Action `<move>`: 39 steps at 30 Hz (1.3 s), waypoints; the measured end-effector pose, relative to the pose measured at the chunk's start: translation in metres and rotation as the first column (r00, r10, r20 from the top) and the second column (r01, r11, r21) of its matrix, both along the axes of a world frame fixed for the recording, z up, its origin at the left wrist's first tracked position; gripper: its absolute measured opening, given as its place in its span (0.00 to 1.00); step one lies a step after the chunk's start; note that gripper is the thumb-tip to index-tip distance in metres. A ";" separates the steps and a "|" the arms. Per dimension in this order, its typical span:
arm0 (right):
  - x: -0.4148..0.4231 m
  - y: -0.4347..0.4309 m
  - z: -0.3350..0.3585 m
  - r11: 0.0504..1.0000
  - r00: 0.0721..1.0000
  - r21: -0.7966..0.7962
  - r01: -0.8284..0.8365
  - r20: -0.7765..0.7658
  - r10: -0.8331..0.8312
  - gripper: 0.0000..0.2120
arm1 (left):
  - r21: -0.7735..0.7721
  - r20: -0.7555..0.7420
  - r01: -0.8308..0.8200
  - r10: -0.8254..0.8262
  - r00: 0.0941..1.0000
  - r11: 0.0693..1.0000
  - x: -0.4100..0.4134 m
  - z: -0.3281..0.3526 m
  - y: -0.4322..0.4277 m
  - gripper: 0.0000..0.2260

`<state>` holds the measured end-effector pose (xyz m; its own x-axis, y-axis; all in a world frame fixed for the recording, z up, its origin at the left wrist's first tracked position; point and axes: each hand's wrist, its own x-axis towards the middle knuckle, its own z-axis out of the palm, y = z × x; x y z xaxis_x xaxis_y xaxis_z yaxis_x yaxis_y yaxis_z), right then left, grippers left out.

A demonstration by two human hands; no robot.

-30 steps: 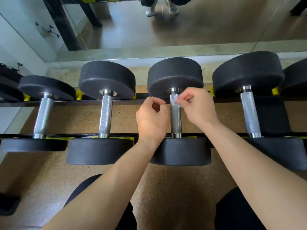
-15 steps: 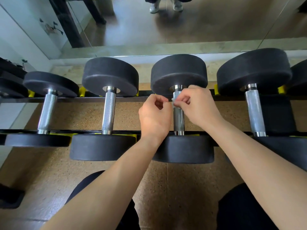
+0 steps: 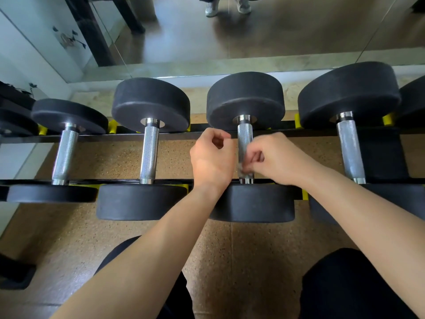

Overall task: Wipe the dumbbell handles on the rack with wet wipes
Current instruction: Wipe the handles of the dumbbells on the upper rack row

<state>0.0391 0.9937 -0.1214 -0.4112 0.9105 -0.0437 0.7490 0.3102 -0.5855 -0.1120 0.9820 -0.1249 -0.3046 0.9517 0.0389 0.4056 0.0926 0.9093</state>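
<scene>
Just under the right hand [image 3: 273,157], the wipe [image 3: 242,168] is pinched against the dumbbell handle [image 3: 245,139], slid down from its far end; left hand [image 3: 212,157] curled alongside, contents unclear, so this stroke looks nearly done

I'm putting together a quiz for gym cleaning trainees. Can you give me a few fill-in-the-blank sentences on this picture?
1. Of four handles showing, the handle being wiped is the ___ from the left.
2. The left hand lies on the ___ side of that handle.
3. The right hand pinches a small ___ against it.
4. The dumbbell heads are ___.
Missing words: third; left; wipe; black.
</scene>
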 end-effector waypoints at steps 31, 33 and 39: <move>0.002 0.030 -0.022 0.886 0.801 0.008 0.464 -0.430 -0.416 0.06 | -0.006 -0.024 0.000 0.000 1.000 1.000 0.000 -0.001 0.001 0.05; -0.005 0.033 -0.024 0.860 0.776 0.041 0.508 -0.456 -0.436 0.07 | -0.009 -0.031 0.002 -0.003 1.000 1.000 0.000 -0.001 0.002 0.05; 0.011 0.003 -0.019 0.939 0.909 -0.049 0.340 -0.239 -0.342 0.02 | -0.013 -0.025 0.018 -0.018 1.000 1.000 0.000 -0.002 0.002 0.05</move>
<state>0.0498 0.9967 -0.1405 -0.0746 0.9972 0.0107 0.6451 0.0564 -0.7620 -0.1122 0.9836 -0.1266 -0.2864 0.9575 0.0343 0.4298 0.0964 0.8978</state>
